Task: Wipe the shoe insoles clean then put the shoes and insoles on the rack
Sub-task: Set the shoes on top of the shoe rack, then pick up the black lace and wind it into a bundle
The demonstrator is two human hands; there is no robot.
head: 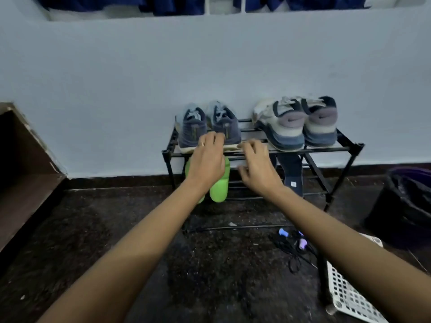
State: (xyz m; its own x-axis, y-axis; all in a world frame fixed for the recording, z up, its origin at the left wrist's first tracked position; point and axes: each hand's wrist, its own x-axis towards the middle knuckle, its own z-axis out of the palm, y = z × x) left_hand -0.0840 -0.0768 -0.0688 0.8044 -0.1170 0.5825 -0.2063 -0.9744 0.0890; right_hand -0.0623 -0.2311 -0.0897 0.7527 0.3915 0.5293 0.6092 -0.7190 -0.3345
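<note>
Shoes (286, 127) and insoles (220, 187) on the rack (326, 149); task seemingly near done.
Left hand (206, 159), right hand (258, 169): grips apart, at the dark-blue pair (193, 131).

This looks like a home, a plain corner of a room. A small black rack (324, 149) stands against a pale blue painted wall (210, 66) and carries two pairs of shoes (286, 127), with insoles (219, 187) below them. The floor (116, 229) is dark speckled stone with a dark skirting (116, 180). A wooden cupboard (23, 183) shows at the left. A lined bin (405, 206), a white plastic basket (349, 297) and loose cables (293, 250) lie at the right. Blue cloth (163, 3) hangs over a ledge (303, 15) above.
</note>
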